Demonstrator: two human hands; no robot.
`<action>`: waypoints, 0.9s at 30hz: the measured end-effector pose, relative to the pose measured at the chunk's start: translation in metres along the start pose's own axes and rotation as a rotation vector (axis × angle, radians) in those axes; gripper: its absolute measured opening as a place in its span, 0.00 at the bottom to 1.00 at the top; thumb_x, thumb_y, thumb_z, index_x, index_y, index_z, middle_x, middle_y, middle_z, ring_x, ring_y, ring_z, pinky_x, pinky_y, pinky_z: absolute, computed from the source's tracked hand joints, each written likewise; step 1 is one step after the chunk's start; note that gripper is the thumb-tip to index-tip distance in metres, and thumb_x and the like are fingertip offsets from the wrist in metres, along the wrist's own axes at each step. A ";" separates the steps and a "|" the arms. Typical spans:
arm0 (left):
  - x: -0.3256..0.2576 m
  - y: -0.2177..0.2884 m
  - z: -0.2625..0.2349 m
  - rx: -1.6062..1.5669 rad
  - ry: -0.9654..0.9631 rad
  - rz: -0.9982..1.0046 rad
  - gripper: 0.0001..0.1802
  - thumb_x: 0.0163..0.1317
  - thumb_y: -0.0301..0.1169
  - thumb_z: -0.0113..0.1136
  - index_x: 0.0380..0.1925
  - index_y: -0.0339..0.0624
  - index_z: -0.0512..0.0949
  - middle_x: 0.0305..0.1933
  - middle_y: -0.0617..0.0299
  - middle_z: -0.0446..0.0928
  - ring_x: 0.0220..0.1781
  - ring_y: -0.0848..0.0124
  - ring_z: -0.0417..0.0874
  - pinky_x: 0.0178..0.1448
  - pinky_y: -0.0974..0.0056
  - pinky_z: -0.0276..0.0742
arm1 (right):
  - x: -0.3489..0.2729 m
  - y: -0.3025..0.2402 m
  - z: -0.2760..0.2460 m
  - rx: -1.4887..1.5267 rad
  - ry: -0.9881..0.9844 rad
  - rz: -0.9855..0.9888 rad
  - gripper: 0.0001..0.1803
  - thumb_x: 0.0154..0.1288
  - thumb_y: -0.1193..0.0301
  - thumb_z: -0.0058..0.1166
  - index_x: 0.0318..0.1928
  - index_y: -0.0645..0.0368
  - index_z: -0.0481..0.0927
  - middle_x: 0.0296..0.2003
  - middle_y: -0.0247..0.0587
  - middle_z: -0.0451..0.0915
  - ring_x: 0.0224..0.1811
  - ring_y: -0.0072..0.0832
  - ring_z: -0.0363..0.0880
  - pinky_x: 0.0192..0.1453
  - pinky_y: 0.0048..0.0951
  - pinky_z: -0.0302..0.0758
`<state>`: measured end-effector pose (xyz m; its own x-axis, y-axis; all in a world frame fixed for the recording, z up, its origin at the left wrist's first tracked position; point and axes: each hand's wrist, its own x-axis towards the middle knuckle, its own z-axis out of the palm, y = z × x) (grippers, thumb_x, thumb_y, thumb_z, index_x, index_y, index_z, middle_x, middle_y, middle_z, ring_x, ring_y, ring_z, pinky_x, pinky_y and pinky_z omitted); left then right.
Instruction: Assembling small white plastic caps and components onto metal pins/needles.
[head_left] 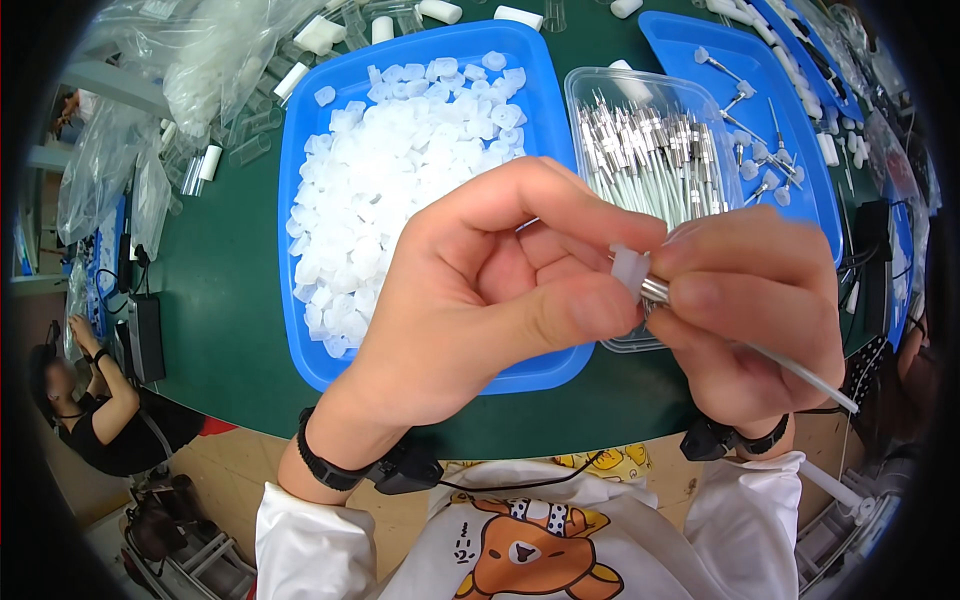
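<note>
Between the thumb and finger of my left hand (490, 290) is a small translucent white plastic cap (629, 270). My right hand (750, 300) pinches a metal-ended cable piece (655, 290), whose pale thin tube (805, 375) sticks out toward the lower right. The cap and the metal end meet, or nearly so; whether one sits inside the other I cannot tell. Behind my left hand, a blue tray (293, 250) holds a heap of similar white caps (385, 190). Beyond my right hand, a clear plastic box (585, 85) contains many metal-tipped pale tubes (660, 160).
At the right, a second blue tray (690, 45) holds several metal pieces fitted with caps (765, 170). Clear plastic bags (190, 60), white cylinders (320, 35) and clear tubes (255, 148) lie along the green table's (220, 300) far side. Another person (100, 390) sits at the left.
</note>
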<state>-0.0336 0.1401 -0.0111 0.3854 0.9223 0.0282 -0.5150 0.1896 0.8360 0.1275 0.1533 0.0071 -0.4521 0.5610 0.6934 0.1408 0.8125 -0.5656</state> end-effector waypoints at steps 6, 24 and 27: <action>-0.002 -0.002 -0.003 0.018 0.008 0.039 0.19 0.50 0.41 0.55 0.34 0.38 0.66 0.31 0.65 0.63 0.30 0.77 0.68 0.30 0.76 0.65 | 0.001 0.005 0.002 -0.024 0.004 0.017 0.13 0.41 0.81 0.54 0.31 0.61 0.70 0.28 0.44 0.71 0.27 0.29 0.71 0.29 0.22 0.68; 0.000 0.002 0.006 0.319 0.118 0.278 0.08 0.53 0.22 0.44 0.34 0.30 0.67 0.28 0.54 0.72 0.28 0.73 0.74 0.31 0.73 0.70 | -0.003 0.009 0.011 0.806 0.171 0.843 0.13 0.59 0.66 0.39 0.30 0.66 0.69 0.26 0.41 0.70 0.23 0.21 0.69 0.27 0.17 0.67; -0.001 0.002 0.008 0.303 0.167 0.244 0.08 0.53 0.22 0.46 0.34 0.30 0.67 0.27 0.54 0.73 0.27 0.73 0.75 0.30 0.73 0.70 | -0.002 0.008 0.011 0.809 0.180 0.901 0.13 0.59 0.66 0.39 0.30 0.66 0.69 0.25 0.39 0.70 0.22 0.20 0.70 0.26 0.17 0.67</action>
<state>-0.0292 0.1369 -0.0049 0.1376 0.9746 0.1766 -0.3173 -0.1255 0.9400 0.1196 0.1564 -0.0038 -0.3390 0.9379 -0.0741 -0.2766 -0.1746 -0.9450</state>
